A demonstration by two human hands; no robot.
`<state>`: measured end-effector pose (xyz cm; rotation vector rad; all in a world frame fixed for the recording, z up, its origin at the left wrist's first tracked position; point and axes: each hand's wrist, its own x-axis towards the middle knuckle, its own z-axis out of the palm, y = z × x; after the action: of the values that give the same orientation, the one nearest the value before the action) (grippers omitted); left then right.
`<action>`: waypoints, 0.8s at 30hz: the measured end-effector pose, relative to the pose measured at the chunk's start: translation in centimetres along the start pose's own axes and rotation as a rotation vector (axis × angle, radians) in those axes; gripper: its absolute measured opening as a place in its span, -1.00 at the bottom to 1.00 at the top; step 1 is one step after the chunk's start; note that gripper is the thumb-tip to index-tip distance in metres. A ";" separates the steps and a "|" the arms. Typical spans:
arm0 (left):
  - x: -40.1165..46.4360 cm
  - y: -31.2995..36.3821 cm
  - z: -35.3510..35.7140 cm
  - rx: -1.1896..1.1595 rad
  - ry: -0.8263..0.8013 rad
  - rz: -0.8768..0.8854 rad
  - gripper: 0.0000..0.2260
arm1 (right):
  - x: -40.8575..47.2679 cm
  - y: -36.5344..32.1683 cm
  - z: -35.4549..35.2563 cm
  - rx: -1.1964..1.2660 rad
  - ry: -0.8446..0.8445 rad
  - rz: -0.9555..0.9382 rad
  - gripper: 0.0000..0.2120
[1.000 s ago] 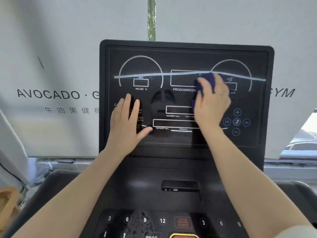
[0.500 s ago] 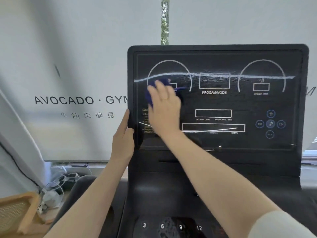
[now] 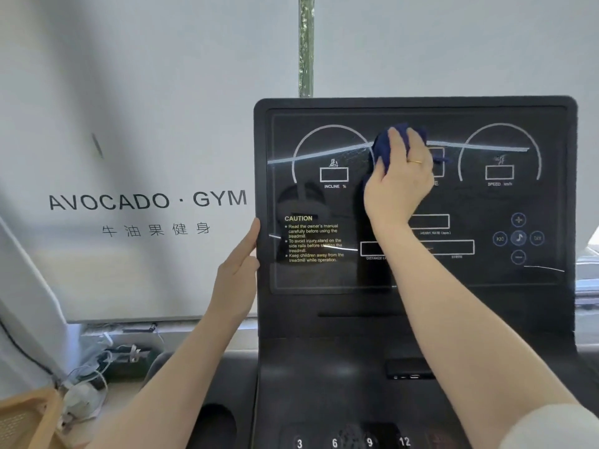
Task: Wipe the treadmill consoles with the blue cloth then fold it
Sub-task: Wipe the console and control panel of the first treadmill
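Observation:
The black treadmill console fills the right half of the view, its glossy screen printed with dials, boxes and a caution text. My right hand presses the bunched blue cloth against the upper middle of the screen, between the incline and speed dials; fingers lie over the cloth and cover most of it. My left hand holds the console's left edge, with the thumb on the front bezel and the fingers hidden behind it.
A white wall banner reading AVOCADO GYM hangs behind and to the left. Cables and a white adapter lie on the floor at lower left beside a tan woven basket. Number keys sit on the lower panel.
My right hand has swept the cloth from the left dial toward the screen's middle, after first crossing leftward from the right. My left hand stays on the left edge.

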<state>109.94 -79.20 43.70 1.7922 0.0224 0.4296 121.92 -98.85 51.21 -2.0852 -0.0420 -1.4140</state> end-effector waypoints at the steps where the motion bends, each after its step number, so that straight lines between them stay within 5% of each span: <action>1: 0.1 0.0 0.0 -0.002 -0.003 0.005 -0.46 | -0.8 -0.9 0.2 0.017 -0.023 -0.058 -0.59; 7: 0.0 0.5 -0.2 -0.103 -0.063 0.004 -0.48 | -10.3 -5.1 0.9 0.048 -0.330 -0.496 -0.60; 14: -1.2 -1.1 0.8 -0.118 0.011 -0.013 -0.46 | -15.8 1.6 -2.9 0.053 -0.640 -1.112 -0.64; 24: -5.9 -3.6 1.6 0.196 0.005 0.098 -0.44 | -14.0 9.2 -8.3 0.047 -0.486 -0.631 -0.65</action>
<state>105.68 -81.15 38.38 1.9906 -0.0204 0.5161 112.30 -106.28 37.04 -2.4393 -0.9910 -1.1588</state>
